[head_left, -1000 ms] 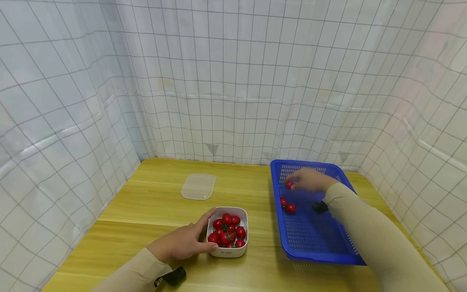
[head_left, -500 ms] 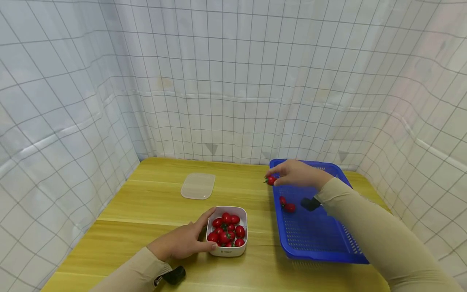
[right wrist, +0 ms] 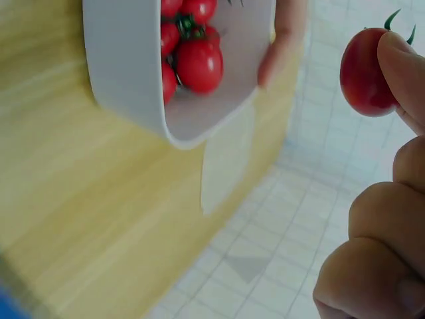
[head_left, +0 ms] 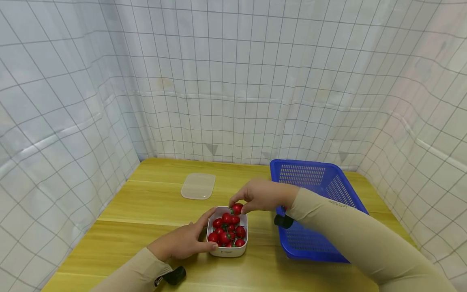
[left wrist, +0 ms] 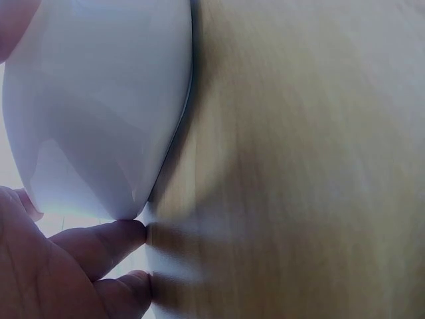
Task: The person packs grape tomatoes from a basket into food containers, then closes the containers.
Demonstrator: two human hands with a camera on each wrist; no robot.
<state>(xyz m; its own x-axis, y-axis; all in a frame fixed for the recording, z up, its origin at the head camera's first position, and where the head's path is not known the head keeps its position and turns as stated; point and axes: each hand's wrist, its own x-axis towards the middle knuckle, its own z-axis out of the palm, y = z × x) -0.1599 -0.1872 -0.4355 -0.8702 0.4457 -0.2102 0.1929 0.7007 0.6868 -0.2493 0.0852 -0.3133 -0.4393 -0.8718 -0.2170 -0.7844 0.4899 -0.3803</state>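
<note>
A white square container holds several small red cherry tomatoes near the front middle of the table. My left hand grips its left side, thumb at the front and fingers toward the back; the left wrist view shows fingertips by the white wall. Over the container's far right corner, my right hand pinches one cherry tomato between thumb and fingers. In the right wrist view that tomato has green sepals and hangs apart from the container.
At the right stands a blue perforated basket, partly covered by my right forearm; a bit of red shows inside near the wrist. A translucent flat lid lies behind the container. Gridded white curtain surrounds the wooden table.
My right hand has lifted a cherry tomato out of the blue basket and carried it left to above the container. The left hand stays on the container.
</note>
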